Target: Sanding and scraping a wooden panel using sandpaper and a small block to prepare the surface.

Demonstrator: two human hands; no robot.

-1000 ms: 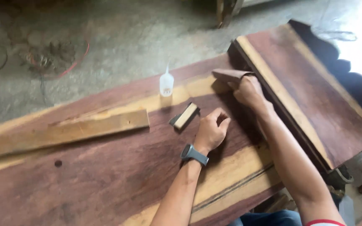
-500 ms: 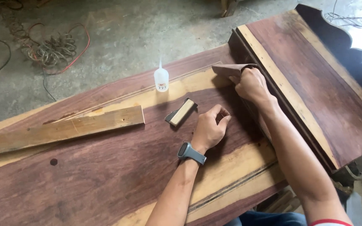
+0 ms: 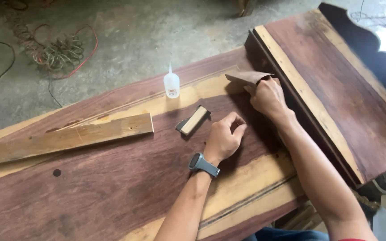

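From the head camera I see my right hand closed around a folded sheet of brown sandpaper, fingers curled tight, pressing it against the dark side edge of the raised reddish board where that edge meets the long slab below. The free flap of the paper sticks out to the left, past my knuckles. My left hand, with a grey watch on the wrist, rests loosely curled on the slab, holding nothing, just near the right forearm.

Further left on the slab lie a small wood-topped sanding block, a white squeeze bottle with a pointed nozzle standing upright, and a pale plank laid flat. Tangled wire lies on the concrete floor beyond.

To sand this edge well, I judge I should keep the paper flat against the face, stroke along the grain with even pressure, and let the left hand brace on the slab so the corner is not rounded over.
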